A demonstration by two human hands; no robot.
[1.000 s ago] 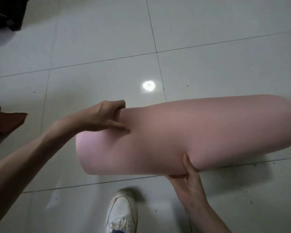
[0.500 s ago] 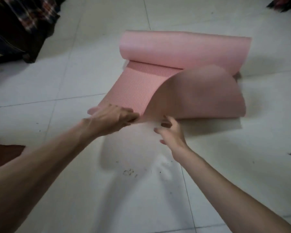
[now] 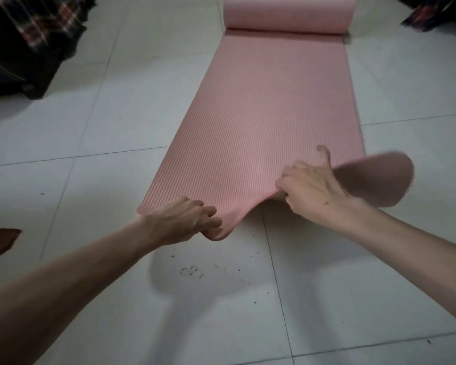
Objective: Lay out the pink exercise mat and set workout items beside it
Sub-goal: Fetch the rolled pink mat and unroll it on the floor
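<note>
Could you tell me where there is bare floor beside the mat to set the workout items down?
Bare tiled floor runs along the right edge of the pink mat, below the dark cloth. Left of the mat, tiles lie open up to the plaid fabric pile. The near end is crowded: left hand and right hand grip the curled edge.

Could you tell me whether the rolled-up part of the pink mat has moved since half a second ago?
Yes. The roll has travelled away from the person across the floor tiles, leaving more flat mat.
</note>
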